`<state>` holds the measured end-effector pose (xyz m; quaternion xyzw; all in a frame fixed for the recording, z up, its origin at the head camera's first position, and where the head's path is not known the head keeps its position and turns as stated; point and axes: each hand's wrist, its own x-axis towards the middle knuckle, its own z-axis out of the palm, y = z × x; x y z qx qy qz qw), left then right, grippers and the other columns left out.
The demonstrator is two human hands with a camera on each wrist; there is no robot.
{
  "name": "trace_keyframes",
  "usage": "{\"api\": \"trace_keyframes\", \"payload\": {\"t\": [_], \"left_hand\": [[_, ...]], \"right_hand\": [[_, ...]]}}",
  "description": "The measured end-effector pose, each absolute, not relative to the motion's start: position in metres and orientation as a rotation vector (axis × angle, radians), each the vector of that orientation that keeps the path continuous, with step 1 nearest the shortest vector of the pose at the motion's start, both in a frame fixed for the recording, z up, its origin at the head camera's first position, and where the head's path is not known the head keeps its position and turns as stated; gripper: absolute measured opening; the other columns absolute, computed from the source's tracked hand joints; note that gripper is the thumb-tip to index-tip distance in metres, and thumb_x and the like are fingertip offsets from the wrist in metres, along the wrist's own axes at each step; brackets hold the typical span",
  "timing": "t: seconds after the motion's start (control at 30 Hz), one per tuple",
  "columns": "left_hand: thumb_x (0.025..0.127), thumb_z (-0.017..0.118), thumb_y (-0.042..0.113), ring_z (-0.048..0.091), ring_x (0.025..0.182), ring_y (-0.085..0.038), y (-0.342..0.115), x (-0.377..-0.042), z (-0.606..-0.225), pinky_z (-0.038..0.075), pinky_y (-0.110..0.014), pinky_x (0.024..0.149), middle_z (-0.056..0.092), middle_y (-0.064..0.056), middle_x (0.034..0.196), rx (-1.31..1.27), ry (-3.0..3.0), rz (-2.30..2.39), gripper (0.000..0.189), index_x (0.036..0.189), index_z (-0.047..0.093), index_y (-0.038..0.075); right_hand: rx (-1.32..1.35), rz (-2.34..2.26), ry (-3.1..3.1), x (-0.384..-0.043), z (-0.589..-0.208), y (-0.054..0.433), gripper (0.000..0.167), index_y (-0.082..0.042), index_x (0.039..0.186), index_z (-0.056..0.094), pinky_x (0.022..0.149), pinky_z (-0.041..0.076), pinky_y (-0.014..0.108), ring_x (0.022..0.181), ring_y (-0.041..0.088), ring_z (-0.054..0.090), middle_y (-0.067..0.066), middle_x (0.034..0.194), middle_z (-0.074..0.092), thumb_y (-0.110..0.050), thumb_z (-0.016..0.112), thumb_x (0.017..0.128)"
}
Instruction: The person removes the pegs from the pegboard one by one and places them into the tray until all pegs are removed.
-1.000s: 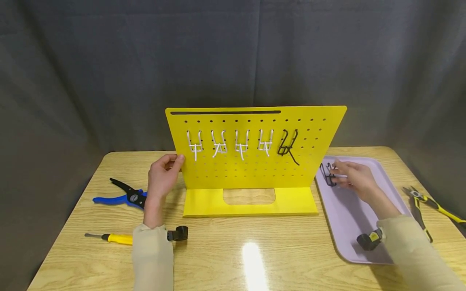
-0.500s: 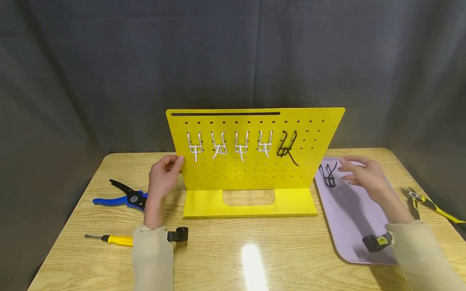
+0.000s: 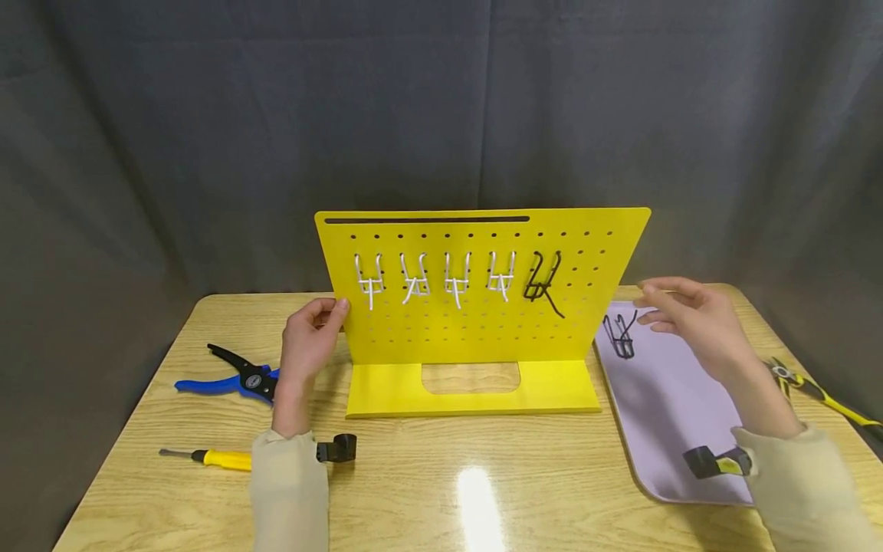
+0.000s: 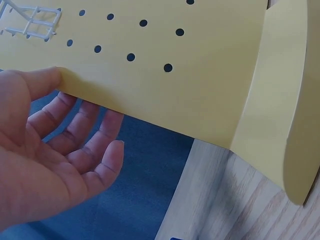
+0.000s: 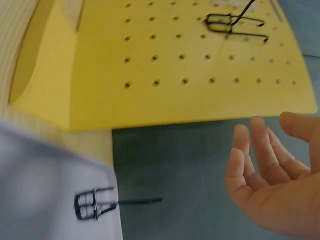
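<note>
A yellow pegboard (image 3: 414,337) stands upright on its flat base, carrying a row of several white wire hooks (image 3: 457,284) and one black hook (image 3: 540,291) at the row's right end. My left hand (image 3: 308,345) grips the board's left edge. In the left wrist view its thumb (image 4: 45,82) lies on the front face and its fingers are behind the edge. Over the lilac tray (image 3: 662,429), my right hand (image 3: 704,326) hovers with loosely bent fingers and nothing in them. Another black hook (image 3: 623,345) lies in the tray's far left corner, just left of those fingers.
Blue-handled pliers (image 3: 241,381) and a yellow screwdriver (image 3: 224,458) lie left on the wooden table (image 3: 407,491). Yellow-and-black pliers (image 3: 821,391) lie right of the tray, partly behind my right arm. A dark curtain (image 3: 414,100) hangs behind the table.
My right hand has drawn away to the right and up from the black hook in the tray, which stays there. My left hand keeps its grip on the board's edge.
</note>
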<state>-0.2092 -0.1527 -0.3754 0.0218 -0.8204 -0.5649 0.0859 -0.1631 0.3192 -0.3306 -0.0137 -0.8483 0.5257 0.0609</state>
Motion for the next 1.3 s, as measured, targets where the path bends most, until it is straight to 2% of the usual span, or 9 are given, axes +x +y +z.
{"api": "trace_keyframes", "payload": {"t": [0.1, 0.17, 0.3, 0.43, 0.6, 0.83, 1.07, 1.3], "left_hand": [[0.098, 0.056, 0.031, 0.060, 0.093, -0.036, -0.153, -0.210, -0.376, 0.045, -0.030, 0.079, 0.063, -0.023, 0.098, 0.060, -2.445, -1.681, 0.037, 0.109, 0.064, -0.004], [0.098, 0.056, 0.030, 0.060, 0.092, -0.035, -0.153, -0.210, -0.376, 0.046, -0.029, 0.078, 0.063, -0.022, 0.097, 0.057, -2.448, -1.676, 0.036, 0.108, 0.064, -0.003], [0.098, 0.055, 0.033, 0.060, 0.092, -0.034, -0.154, -0.210, -0.376, 0.045, -0.029, 0.078, 0.063, -0.022, 0.097, 0.054, -2.455, -1.670, 0.038, 0.108, 0.064, -0.003], [0.098, 0.055, 0.035, 0.060, 0.093, -0.033, -0.154, -0.209, -0.376, 0.045, -0.029, 0.079, 0.063, -0.021, 0.098, 0.055, -2.459, -1.671, 0.040, 0.110, 0.064, -0.003], [0.098, 0.055, 0.032, 0.060, 0.091, -0.033, -0.153, -0.208, -0.376, 0.045, -0.028, 0.078, 0.063, -0.021, 0.097, 0.062, -2.451, -1.676, 0.037, 0.108, 0.064, -0.003], [0.098, 0.056, 0.030, 0.060, 0.092, -0.035, -0.153, -0.209, -0.376, 0.045, -0.027, 0.078, 0.062, -0.021, 0.096, 0.062, -2.444, -1.675, 0.036, 0.107, 0.064, -0.003], [0.098, 0.056, 0.029, 0.060, 0.091, -0.035, -0.154, -0.209, -0.376, 0.045, -0.028, 0.077, 0.063, -0.022, 0.095, 0.062, -2.442, -1.670, 0.034, 0.107, 0.064, -0.003], [0.098, 0.055, 0.030, 0.061, 0.092, -0.033, -0.154, -0.209, -0.378, 0.045, -0.031, 0.080, 0.063, -0.022, 0.097, 0.045, -2.449, -1.670, 0.036, 0.108, 0.065, -0.003]], "right_hand": [[0.054, 1.753, -2.425, -0.158, -0.329, 0.309, 0.017, -0.011, 0.110, 0.065, 0.068, 0.053, 0.018, 0.075, 0.008, 0.067, -0.011, 0.090, 0.069, -0.019, 0.061, 0.095], [0.126, 1.871, -2.313, -0.156, -0.331, 0.302, 0.014, -0.011, 0.107, 0.067, 0.068, 0.053, 0.018, 0.075, 0.010, 0.067, -0.006, 0.090, 0.070, -0.013, 0.061, 0.095], [0.202, 2.010, -2.156, -0.151, -0.341, 0.288, 0.018, -0.003, 0.110, 0.067, 0.068, 0.053, 0.018, 0.076, 0.010, 0.067, -0.001, 0.091, 0.070, -0.009, 0.062, 0.094], [0.257, 1.957, -2.182, -0.146, -0.353, 0.273, 0.024, 0.002, 0.117, 0.062, 0.067, 0.053, 0.019, 0.077, 0.011, 0.067, -0.002, 0.094, 0.070, -0.009, 0.060, 0.095], [0.338, 2.014, -2.158, -0.142, -0.359, 0.256, 0.023, 0.001, 0.118, 0.061, 0.069, 0.053, 0.021, 0.079, 0.013, 0.067, 0.000, 0.099, 0.070, -0.006, 0.056, 0.096], [0.418, 2.037, -2.120, -0.141, -0.355, 0.238, 0.029, 0.009, 0.123, 0.054, 0.070, 0.054, 0.024, 0.079, 0.013, 0.066, 0.002, 0.101, 0.070, -0.004, 0.053, 0.098], [0.498, 2.041, -2.082, -0.141, -0.349, 0.221, 0.030, 0.007, 0.127, 0.052, 0.072, 0.055, 0.027, 0.079, 0.017, 0.067, 0.003, 0.110, 0.068, -0.001, 0.051, 0.098], [0.540, 2.023, -2.094, -0.143, -0.346, 0.214, 0.031, 0.013, 0.125, 0.050, 0.072, 0.055, 0.028, 0.078, 0.018, 0.068, 0.006, 0.109, 0.069, 0.001, 0.053, 0.096]]}}
